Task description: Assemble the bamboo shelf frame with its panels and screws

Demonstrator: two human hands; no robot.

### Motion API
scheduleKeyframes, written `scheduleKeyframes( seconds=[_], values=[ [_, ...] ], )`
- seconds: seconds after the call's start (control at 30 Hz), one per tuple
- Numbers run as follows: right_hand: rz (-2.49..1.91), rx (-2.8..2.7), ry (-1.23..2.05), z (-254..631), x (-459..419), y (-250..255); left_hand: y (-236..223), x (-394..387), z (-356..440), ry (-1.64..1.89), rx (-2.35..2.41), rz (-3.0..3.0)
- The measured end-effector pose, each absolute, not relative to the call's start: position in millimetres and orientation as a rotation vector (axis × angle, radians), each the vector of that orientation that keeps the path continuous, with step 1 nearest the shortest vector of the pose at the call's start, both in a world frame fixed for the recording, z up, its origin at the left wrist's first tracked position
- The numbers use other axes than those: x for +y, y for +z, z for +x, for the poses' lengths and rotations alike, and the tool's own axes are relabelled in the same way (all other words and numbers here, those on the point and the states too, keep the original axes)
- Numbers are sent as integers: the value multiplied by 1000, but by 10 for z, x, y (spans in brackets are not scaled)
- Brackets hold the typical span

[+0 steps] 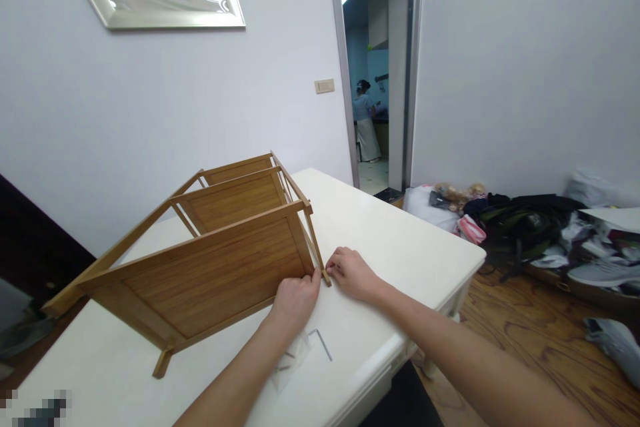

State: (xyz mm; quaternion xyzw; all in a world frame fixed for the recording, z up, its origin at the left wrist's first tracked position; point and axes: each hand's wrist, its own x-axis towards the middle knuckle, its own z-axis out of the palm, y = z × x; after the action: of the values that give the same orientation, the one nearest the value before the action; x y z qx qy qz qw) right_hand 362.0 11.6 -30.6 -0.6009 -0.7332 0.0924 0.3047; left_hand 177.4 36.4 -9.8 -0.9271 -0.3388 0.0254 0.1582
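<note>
A brown wooden shelf rack (225,273) with several panels lies on its side on the white table (400,247). My left hand (297,297) is closed at its near right corner, the thumb and fingers against the frame by the leg. My right hand (353,273) is pinched close to the outer side of that same leg end; whatever its fingertips hold is too small to make out. Below my hands lies an L-shaped hex key (321,345). Partly covered by my left forearm, a small clear plastic bag (293,361) has a few small screws in or on it.
Against the right wall is a pile of bags and clothes (520,213), with grey shoes (613,347) on the wooden floor. Through the doorway (373,80) a person (366,120) stands in another room. A framed picture or mirror (175,20) hangs above the table.
</note>
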Motion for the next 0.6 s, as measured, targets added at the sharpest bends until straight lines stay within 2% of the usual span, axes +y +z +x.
scheduleKeyframes(
  seconds=[0.6],
  values=[
    [-1610,-1974,226,3593,113,-276,-85,355,1776,58,-962,-2658]
  ],
)
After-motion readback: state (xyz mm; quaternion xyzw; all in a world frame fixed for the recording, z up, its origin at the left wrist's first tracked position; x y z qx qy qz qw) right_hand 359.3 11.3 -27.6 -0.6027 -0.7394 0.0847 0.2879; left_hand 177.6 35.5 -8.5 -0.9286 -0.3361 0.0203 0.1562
